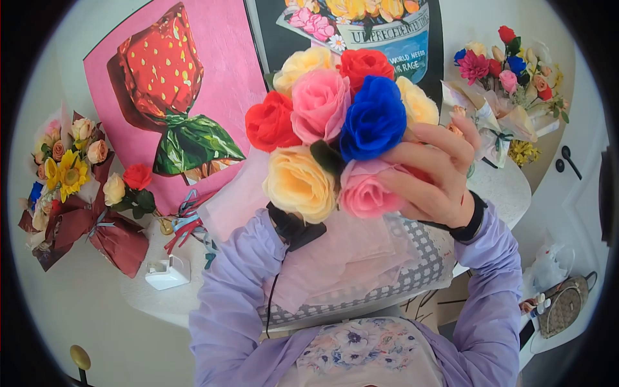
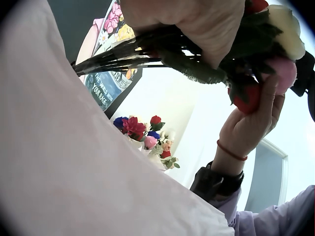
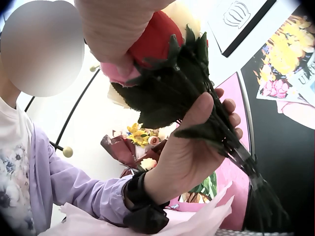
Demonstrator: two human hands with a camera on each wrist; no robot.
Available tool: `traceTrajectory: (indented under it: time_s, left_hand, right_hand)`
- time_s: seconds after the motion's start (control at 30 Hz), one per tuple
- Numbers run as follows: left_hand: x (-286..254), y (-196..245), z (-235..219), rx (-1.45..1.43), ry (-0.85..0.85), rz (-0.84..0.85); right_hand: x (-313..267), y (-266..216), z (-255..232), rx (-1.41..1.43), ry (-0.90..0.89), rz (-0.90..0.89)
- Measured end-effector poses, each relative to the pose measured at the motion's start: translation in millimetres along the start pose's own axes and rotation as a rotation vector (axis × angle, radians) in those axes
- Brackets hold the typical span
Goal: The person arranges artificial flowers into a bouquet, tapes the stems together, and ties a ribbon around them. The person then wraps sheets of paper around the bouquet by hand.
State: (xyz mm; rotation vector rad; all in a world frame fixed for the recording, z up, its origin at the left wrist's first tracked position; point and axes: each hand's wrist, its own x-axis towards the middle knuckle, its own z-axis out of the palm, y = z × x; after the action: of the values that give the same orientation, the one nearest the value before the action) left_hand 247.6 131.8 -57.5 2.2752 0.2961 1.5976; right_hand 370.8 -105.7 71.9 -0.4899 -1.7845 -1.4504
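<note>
I see a round white table (image 1: 509,187) as my landmark. Behind it, against the wall, leans a pink strawberry poster (image 1: 171,97), with a dark flower poster (image 1: 387,32) to its right. On the table's left side lies a maroon-wrapped bouquet (image 1: 77,193) — sunflowers among its blooms — and a small white box (image 1: 167,272) sits near its front edge. At the far right rests a cream-wrapped bouquet (image 1: 509,84). Right of the table — a patterned bag (image 1: 566,303).

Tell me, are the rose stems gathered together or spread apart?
Gathered: the left hand grips the stems in one tight bundle.
</note>
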Motion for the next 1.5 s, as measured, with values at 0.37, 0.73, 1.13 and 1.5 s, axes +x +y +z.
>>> traceTrajectory:
  time_s: [0.37,0.73,1.13,1.5]
  left_hand:
    - [10,2,-15,-0.015,0.095,0.069]
    - [40,143,-17,-1.089,0.047,-0.337]
    - [47,140,-25,-1.130,0.043,-0.329]
    - [47,138,-29,-1.095,-0.026,-0.421]
  right_hand:
    - [-76,3,41,0.342,-0.057,0.466]
    - [-47,-5,60,0.912,-0.499,1.079]
    - [-49,-8,69,1.031,-0.293,1.021]
    - [-38,-10,68,1.384,-0.369,1.226]
